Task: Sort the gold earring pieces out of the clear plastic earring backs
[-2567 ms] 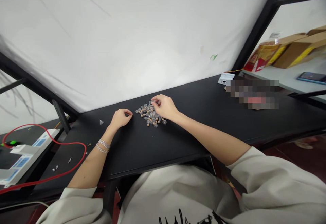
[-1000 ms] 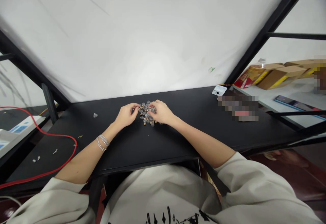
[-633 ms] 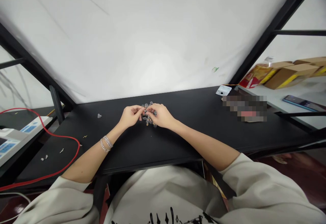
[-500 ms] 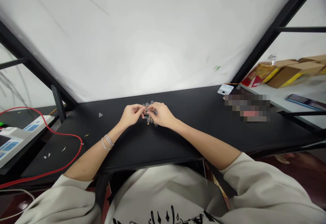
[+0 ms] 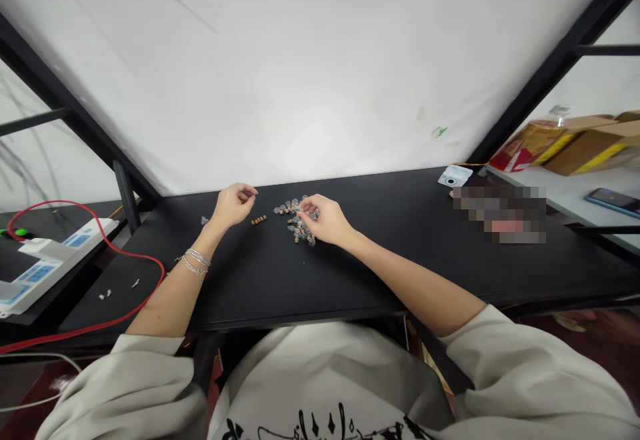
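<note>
A pile of small clear glass bottles with cork stoppers (image 5: 300,230) lies on the black table. My right hand (image 5: 327,219) is at the pile's right side, thumb and fingers drawn together around a small glass bottle, partly hidden among the others. To the left of the pile is a short row of small corks (image 5: 259,220). My left hand (image 5: 234,205) is just above and left of that row, fingers curled and closed; anything between the fingertips is too small to make out. A single clear glass piece (image 5: 205,221) rests left of this hand.
A red cable (image 5: 120,247) crosses the left side beside a white power strip (image 5: 55,263). Small pale scraps (image 5: 105,295) lie near it. At the far right are a small white device (image 5: 455,175), a blurred-out patch, cardboard boxes (image 5: 583,147) and a phone (image 5: 613,201).
My hands were together over the pile and have come apart. The left has moved leftward, uncovering the row of corks; the right stays at the bottles. The view has shifted slightly.
</note>
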A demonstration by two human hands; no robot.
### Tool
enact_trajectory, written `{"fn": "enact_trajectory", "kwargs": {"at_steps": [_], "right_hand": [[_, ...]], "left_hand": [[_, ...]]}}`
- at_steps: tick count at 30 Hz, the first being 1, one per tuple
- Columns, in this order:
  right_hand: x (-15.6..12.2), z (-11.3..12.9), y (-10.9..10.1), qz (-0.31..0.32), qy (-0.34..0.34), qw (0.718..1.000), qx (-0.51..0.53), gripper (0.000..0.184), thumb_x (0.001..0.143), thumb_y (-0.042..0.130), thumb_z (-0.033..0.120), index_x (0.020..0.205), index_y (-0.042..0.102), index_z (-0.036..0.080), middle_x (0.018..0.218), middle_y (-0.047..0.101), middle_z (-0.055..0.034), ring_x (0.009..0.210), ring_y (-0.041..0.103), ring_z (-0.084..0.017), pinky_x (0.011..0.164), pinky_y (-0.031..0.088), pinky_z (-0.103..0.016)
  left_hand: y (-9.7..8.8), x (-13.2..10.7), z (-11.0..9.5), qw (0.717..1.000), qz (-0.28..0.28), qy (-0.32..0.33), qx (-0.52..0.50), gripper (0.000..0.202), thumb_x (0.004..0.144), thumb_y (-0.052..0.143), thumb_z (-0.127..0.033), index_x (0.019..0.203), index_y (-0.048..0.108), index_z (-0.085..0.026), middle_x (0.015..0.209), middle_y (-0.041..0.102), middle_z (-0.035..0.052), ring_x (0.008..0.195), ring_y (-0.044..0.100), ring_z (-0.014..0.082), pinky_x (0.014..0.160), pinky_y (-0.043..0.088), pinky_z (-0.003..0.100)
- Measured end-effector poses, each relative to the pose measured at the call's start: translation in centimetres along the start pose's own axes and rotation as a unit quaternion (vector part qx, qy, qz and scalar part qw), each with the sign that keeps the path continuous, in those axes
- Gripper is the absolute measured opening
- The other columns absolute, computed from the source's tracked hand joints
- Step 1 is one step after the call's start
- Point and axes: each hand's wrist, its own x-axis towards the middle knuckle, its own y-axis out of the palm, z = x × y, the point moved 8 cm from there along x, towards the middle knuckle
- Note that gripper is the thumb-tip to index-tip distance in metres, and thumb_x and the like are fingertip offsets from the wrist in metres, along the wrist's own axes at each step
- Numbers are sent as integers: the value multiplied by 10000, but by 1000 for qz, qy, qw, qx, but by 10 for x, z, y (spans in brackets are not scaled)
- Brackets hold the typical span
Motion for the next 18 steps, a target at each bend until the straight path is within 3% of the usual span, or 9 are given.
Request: {"fn": "enact_trajectory", "kwargs": {"at_steps": [3, 7, 12, 18], "right_hand": [[-1, -1, 2, 1, 1, 1000, 0, 98, 846, 612, 221, 916, 646, 161, 917, 684, -45, 801, 619, -140, 771, 473, -268], [-2, -4, 4, 5, 15, 1000, 4, 101, 833, 625, 216, 914, 647, 160, 923, 688, -45, 791, 626, -135, 777, 480, -267], [-2, -7, 6, 14, 31, 999, 10, 95, 825, 634, 210, 908, 645, 166, 916, 690, -45, 798, 630, -138, 779, 486, -268], [-2, -8, 7, 15, 35, 999, 14, 100, 815, 640, 200, 909, 648, 167, 917, 692, -43, 795, 627, -137, 776, 490, -266]], "left_hand": [[5, 0, 0, 995, 19, 39, 87, 280, 779, 567, -201, 979, 762, -171, 882, 724, 64, 641, 632, 156, 772, 530, 294], [22, -1, 12, 983, 114, 15, 140, 245, 765, 572, -186, 869, 792, -208, 765, 725, 54, 688, 656, 197, 755, 527, 297], [17, 2, 27, 987, 92, -12, 130, 208, 742, 594, -165, 825, 776, -220, 796, 755, 60, 780, 700, 229, 734, 532, 302], [21, 3, 42, 986, 121, -38, 112, 108, 685, 662, -148, 696, 746, -215, 703, 739, 54, 668, 693, 211, 650, 530, 291]]}}
